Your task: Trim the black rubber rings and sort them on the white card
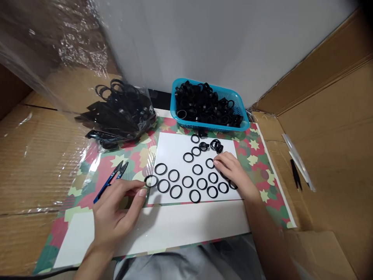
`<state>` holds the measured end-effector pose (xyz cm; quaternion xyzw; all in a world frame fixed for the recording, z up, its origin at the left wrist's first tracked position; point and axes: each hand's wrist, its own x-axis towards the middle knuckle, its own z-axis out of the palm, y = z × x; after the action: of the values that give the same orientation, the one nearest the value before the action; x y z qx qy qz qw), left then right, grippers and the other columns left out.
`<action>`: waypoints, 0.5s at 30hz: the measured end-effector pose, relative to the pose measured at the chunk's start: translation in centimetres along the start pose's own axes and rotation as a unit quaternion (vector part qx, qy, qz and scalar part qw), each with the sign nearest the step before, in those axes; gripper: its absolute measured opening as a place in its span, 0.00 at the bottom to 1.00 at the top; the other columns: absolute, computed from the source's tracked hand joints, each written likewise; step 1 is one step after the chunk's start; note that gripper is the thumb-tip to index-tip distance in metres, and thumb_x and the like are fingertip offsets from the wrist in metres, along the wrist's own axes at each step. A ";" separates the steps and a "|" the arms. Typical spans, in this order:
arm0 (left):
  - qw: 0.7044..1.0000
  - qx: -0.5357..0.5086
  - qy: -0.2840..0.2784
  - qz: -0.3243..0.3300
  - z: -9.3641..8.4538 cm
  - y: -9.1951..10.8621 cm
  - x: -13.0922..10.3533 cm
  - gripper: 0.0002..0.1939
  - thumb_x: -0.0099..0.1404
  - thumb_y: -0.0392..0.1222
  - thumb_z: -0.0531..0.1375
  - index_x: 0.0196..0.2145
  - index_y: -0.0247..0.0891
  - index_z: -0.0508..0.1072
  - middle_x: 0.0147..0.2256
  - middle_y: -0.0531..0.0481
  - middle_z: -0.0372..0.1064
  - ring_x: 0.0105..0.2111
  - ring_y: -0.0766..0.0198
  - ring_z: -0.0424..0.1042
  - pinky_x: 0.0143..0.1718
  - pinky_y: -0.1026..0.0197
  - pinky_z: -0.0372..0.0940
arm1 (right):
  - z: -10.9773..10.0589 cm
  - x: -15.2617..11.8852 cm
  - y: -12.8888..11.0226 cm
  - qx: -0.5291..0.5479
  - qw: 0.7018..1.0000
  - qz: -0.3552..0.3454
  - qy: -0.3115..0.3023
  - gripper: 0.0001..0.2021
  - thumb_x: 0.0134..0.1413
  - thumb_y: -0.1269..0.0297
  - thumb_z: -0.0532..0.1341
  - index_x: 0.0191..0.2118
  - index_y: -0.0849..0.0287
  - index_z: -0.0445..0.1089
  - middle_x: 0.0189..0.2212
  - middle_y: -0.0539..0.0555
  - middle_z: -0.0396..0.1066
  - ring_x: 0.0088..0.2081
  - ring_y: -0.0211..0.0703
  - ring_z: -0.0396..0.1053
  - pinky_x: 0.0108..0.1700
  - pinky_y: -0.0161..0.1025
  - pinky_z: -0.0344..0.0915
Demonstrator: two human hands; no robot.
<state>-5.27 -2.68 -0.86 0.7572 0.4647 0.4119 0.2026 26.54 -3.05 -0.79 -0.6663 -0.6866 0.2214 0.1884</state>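
Several thin black rings [187,187] lie spread over a white sheet. My left hand [119,208] is at the sheet's left edge, thumb and index finger apart, with the index fingertip at the rim of the leftmost ring [151,187]. Toward the right side, my right hand [233,171] has its fingertips together at the right rim of another black ring [207,165], which rests on the sheet. My right hand partly covers a few rings beneath it. Just behind its fingers is a small cluster of black rings and pieces [215,145].
A blue plastic basket [210,126] full of black rings stands behind the sheet. Clear plastic bag [116,116] with black parts at left. Blue-handled thread snips [105,189] lie near my left hand. Black tweezers [295,174] rest right, beside cardboard walls [329,116].
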 end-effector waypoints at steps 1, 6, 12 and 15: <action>1.000 0.000 -0.003 -0.002 0.0 0.0 -0.1 0.01 0.62 0.37 0.58 0.34 0.38 0.70 0.29 0.52 0.68 0.30 0.66 0.67 0.31 0.62 0.60 | 0.0 0.0 0.0 0.006 1.000 -0.004 0.000 0.10 0.62 0.61 0.49 0.32 0.54 0.64 0.32 0.52 0.65 0.39 0.44 0.61 0.45 0.42 0.58; 1.000 -0.011 -0.012 -0.015 0.3 0.1 -0.2 0.02 0.62 0.37 0.58 0.34 0.39 0.70 0.29 0.52 0.67 0.29 0.66 0.66 0.30 0.61 0.59 | 0.5 -0.1 -1.0 -0.038 0.998 -0.010 0.047 0.09 0.61 0.62 0.50 0.32 0.55 0.65 0.34 0.53 0.64 0.40 0.45 0.60 0.45 0.44 0.57; 0.999 -0.038 -0.013 0.024 0.8 1.1 0.7 0.04 0.61 0.34 0.58 0.36 0.39 0.69 0.29 0.52 0.66 0.28 0.67 0.64 0.28 0.63 0.59 | 3.0 0.6 -3.6 -0.193 0.979 -0.048 0.052 0.04 0.56 0.65 0.55 0.31 0.56 0.66 0.40 0.56 0.63 0.43 0.49 0.55 0.41 0.44 0.55; 0.998 -0.032 -0.022 0.053 1.2 2.5 1.5 0.04 0.61 0.33 0.58 0.35 0.38 0.68 0.28 0.52 0.66 0.28 0.67 0.64 0.29 0.62 0.59 | 3.2 0.7 -4.9 -0.211 0.967 -0.102 0.097 0.05 0.53 0.73 0.55 0.29 0.58 0.65 0.36 0.55 0.66 0.41 0.47 0.56 0.38 0.41 0.54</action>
<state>-2.61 -2.48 0.90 0.7825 0.4061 0.4202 0.2151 20.66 -2.61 -0.76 -0.6358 -0.7605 -0.0143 0.1313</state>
